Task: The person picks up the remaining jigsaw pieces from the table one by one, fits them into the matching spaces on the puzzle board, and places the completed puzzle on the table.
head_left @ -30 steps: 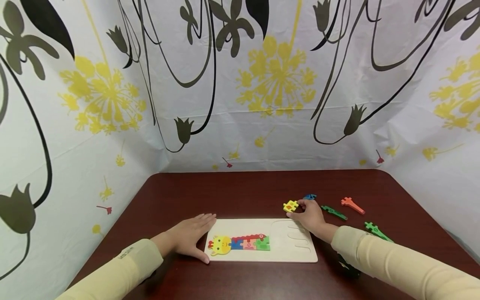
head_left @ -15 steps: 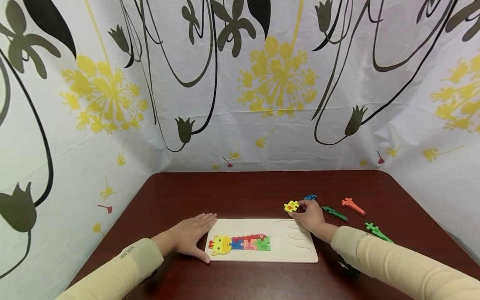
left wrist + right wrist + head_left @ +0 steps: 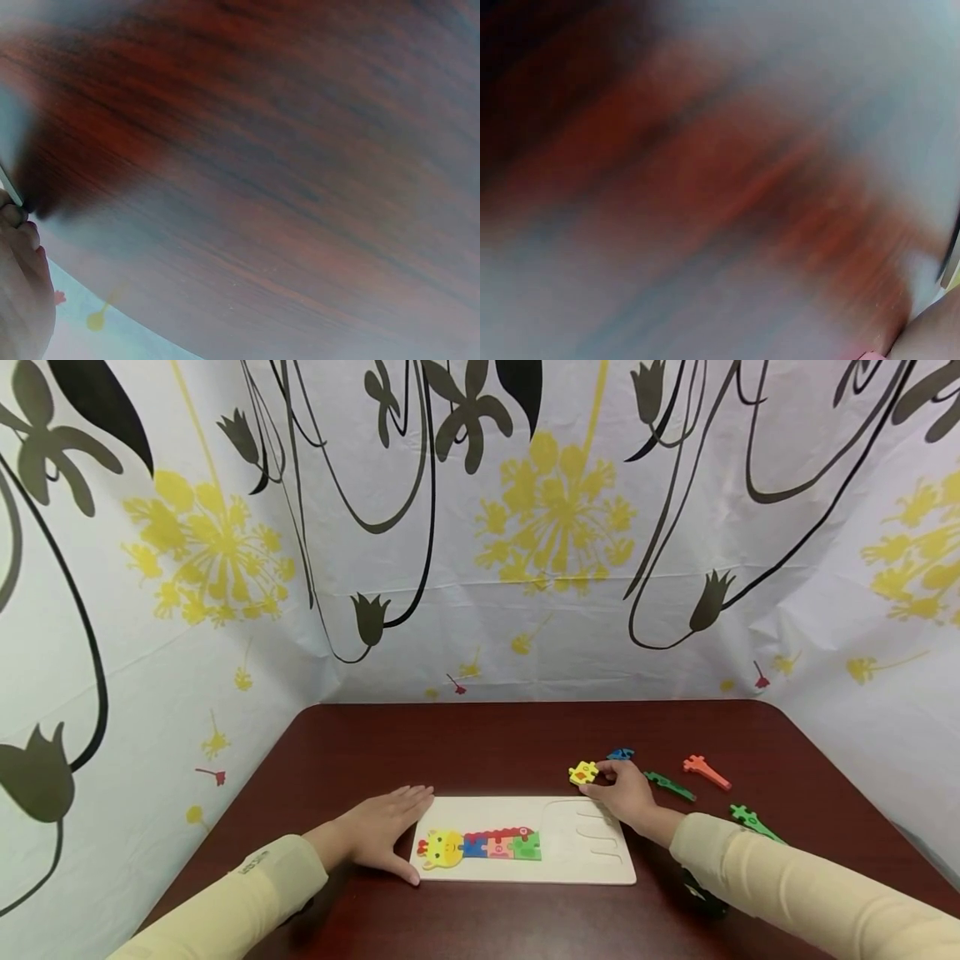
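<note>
In the head view a pale wooden puzzle board [image 3: 570,868] lies on the table. At its left end is a giraffe head piece [image 3: 444,849], joined to blue, pink and green pieces [image 3: 527,846] with a red strip above. My left hand [image 3: 386,831] rests at the board's left edge, fingers straight and thumb spread. Beyond the board's far edge, my right hand [image 3: 624,793] pinches a yellow puzzle piece [image 3: 582,772] between thumb and forefinger. Only part of the left hand [image 3: 22,285] shows in the left wrist view, and a sliver of the right hand [image 3: 934,330] in the right wrist view.
Around the right hand lie a blue piece [image 3: 620,754], a dark green piece [image 3: 669,786], an orange piece [image 3: 706,771] and a light green piece [image 3: 753,823], partly behind the right sleeve [image 3: 795,872]. Patterned cloth [image 3: 480,552] surrounds the dark wooden table [image 3: 450,743].
Both hands and the puzzle pieces hold practically the same places. Only the right forearm has shifted very slightly.
</note>
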